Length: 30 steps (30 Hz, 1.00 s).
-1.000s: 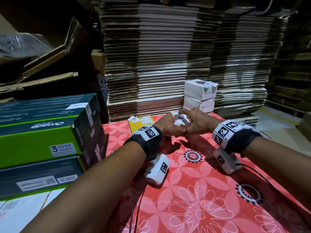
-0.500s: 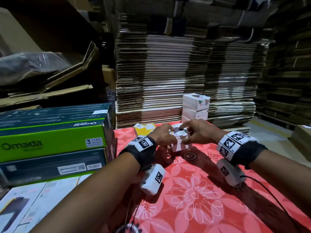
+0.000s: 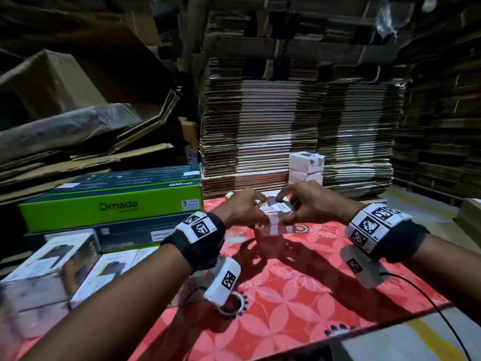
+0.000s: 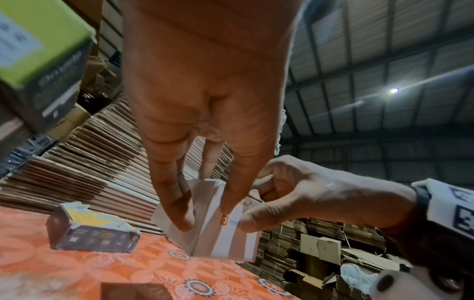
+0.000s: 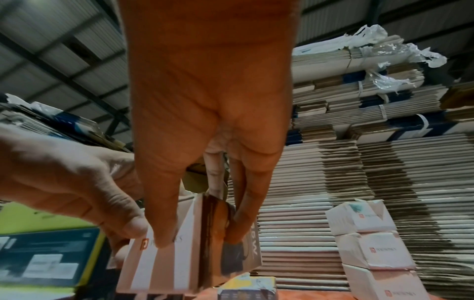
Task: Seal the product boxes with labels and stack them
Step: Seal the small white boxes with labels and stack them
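Note:
A small white product box (image 3: 276, 225) stands on the red flowered tablecloth (image 3: 307, 290), held between both hands. My left hand (image 3: 243, 212) grips its left side, fingertips pressed on the near face (image 4: 223, 233). My right hand (image 3: 302, 204) pinches its right side, thumb on the front (image 5: 156, 255) and fingers on the dark printed side. On the box top lies a white label (image 3: 277, 206) under the fingertips. A stack of white sealed boxes (image 3: 306, 170) stands behind, against the cardboard; three of them show in the right wrist view (image 5: 372, 249).
Green and dark Omada cartons (image 3: 112, 204) are stacked at the left, with more product boxes (image 3: 49, 267) in front of them. A small yellow-topped box (image 4: 92, 229) lies left of the held box. Tall piles of flat cardboard (image 3: 294, 121) wall the back. The table edge (image 3: 364, 332) runs at lower right.
Both hands have brought the white box nearer along the cloth and now clasp its sides. The head view has tilted up and shifted, showing more of the left cartons.

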Each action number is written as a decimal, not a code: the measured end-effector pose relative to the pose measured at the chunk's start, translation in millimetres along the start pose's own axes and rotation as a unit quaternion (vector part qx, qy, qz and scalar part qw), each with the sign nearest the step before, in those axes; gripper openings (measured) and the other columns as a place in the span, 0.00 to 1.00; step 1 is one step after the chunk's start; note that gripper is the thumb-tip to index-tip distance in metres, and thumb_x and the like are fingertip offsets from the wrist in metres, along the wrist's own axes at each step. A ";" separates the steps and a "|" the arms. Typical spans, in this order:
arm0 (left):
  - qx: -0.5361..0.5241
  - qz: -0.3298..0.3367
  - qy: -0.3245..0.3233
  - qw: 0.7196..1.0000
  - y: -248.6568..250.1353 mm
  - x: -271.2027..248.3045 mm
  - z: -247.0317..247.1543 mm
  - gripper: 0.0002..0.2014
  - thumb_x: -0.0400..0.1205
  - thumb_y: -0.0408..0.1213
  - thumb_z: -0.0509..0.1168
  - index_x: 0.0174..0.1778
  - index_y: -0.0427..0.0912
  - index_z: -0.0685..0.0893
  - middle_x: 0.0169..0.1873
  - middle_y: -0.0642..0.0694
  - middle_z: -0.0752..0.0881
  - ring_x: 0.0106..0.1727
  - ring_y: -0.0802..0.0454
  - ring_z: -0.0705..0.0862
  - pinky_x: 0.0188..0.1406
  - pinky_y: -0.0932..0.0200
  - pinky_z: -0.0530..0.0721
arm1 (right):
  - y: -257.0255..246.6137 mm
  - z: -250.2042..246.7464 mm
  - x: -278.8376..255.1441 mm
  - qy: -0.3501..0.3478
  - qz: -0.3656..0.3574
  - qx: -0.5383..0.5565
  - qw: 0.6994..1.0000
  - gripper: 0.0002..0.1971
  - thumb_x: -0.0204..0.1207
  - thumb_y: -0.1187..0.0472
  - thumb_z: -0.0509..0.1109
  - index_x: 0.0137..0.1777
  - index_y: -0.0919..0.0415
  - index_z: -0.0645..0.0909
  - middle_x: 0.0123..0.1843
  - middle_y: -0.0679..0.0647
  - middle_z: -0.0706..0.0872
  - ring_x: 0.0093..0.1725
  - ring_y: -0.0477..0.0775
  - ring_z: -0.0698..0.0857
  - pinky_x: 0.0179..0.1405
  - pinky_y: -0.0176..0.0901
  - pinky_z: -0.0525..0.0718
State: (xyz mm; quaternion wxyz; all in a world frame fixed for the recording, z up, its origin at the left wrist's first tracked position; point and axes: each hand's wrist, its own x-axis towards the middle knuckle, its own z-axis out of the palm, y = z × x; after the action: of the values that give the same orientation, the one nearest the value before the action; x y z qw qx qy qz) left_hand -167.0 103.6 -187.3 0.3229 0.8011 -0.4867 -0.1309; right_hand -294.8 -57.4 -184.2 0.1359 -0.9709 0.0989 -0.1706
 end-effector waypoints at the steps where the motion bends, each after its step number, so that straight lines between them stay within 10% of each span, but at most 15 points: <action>1: 0.012 0.004 0.003 1.000 1.0 -9.7 -2.3 0.24 0.62 0.41 0.74 0.54 0.41 0.89 0.45 0.34 0.92 0.38 0.39 0.93 0.45 0.36 0.92 | -7.0 -0.9 -5.5 0.000 -0.008 0.000 1.000 0.26 0.65 0.50 0.87 0.62 0.53 0.86 0.41 0.50 0.91 0.40 0.53 0.91 0.42 0.51 0.90; 16: 0.087 0.000 0.063 0.994 -9.5 -112.8 23.5 0.34 0.73 0.46 0.80 0.76 0.51 0.80 0.70 0.46 0.84 0.60 0.48 0.87 0.57 0.62 0.82 | -51.3 20.3 -76.4 -0.050 -0.052 -0.002 0.997 0.26 0.65 0.50 0.87 0.63 0.52 0.85 0.39 0.54 0.91 0.38 0.53 0.89 0.36 0.43 0.83; 30: 0.015 -0.006 0.057 0.998 -26.8 -144.5 54.4 0.32 0.73 0.43 0.80 0.75 0.51 0.81 0.55 0.51 0.87 0.38 0.60 0.89 0.37 0.66 0.84 | -41.1 55.3 -115.0 -0.049 -0.037 0.041 0.997 0.28 0.66 0.43 0.85 0.66 0.36 0.81 0.57 0.43 0.87 0.45 0.40 0.90 0.41 0.30 0.86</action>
State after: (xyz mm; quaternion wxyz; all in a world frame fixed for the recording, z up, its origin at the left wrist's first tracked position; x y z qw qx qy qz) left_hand -248.0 215.8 -260.9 0.3373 0.8148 -0.4649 -0.0792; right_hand -375.1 21.5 -257.0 0.1734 -0.9749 0.0486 -0.1312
